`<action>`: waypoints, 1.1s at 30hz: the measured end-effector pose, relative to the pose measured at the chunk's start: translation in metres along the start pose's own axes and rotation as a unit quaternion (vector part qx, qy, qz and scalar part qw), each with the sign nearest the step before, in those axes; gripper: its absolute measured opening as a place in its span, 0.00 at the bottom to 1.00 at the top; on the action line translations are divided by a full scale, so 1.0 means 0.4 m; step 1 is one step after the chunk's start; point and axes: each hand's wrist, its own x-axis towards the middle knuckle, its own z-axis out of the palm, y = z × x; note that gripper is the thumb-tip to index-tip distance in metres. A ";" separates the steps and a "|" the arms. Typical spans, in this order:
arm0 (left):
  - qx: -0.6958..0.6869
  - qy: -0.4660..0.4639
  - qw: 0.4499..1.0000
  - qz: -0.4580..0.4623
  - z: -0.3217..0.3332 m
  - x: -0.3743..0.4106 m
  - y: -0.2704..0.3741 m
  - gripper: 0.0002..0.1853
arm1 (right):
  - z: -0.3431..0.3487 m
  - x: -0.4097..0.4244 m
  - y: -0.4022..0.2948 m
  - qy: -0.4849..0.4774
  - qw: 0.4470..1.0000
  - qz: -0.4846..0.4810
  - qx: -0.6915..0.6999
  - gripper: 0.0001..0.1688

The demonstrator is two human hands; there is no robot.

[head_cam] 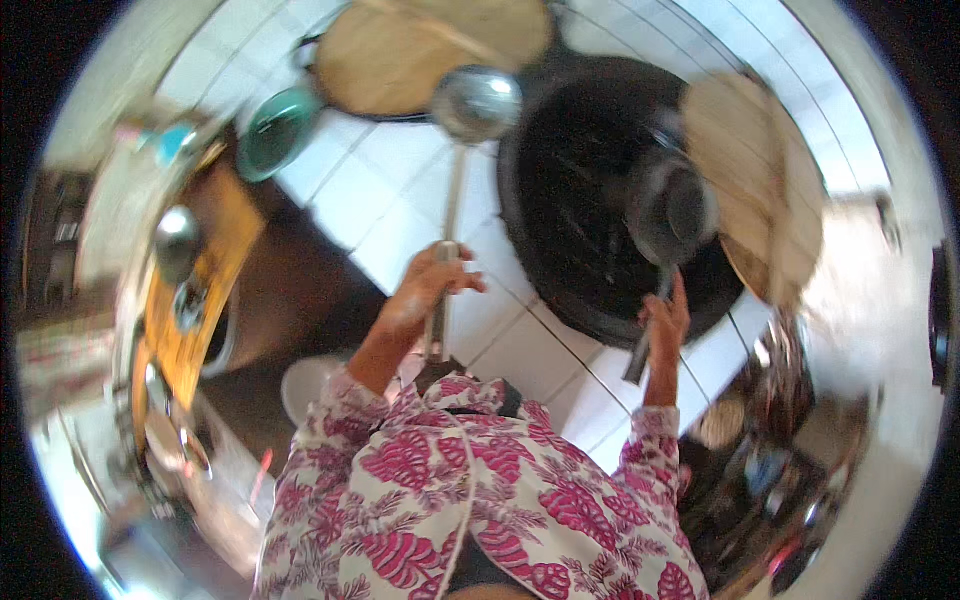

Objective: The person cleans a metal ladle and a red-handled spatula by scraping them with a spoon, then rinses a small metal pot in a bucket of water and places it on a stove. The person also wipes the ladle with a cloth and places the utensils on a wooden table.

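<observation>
My left hand [442, 279] grips the handle of a metal ladle [477, 103], whose round bowl lies near a round wooden lid [375, 64]. Over the right part of a large black wok-like pan [577, 202], my right hand [665, 311] holds the handle of a second, darker ladle or skimmer [671, 210]; blur leaves its kind unclear. The pan is dark inside and its contents cannot be made out. Another round wooden lid [750, 180] overlaps the pan's right edge.
White tiles [397, 187] surround the pan. A green bowl [279, 133] stands at the upper left, above an orange-yellow board [217, 225] with a metal ladle [178, 236] over it. A white round container [311, 386] is beside my left sleeve. Several blurred items lie at the lower right.
</observation>
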 end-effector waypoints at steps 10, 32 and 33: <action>-0.091 0.010 0.991 0.101 -0.144 -0.076 0.019 0.13 | 0.264 0.005 0.132 -0.153 0.973 0.132 -0.111 0.33; -0.103 0.392 0.823 0.398 -0.682 -0.712 0.184 0.12 | 1.275 -0.303 1.148 -0.635 0.624 0.386 -0.244 0.33; -0.111 0.404 0.815 0.400 -0.694 -0.724 0.178 0.12 | 1.289 -0.326 1.194 -0.625 0.621 0.405 -0.244 0.33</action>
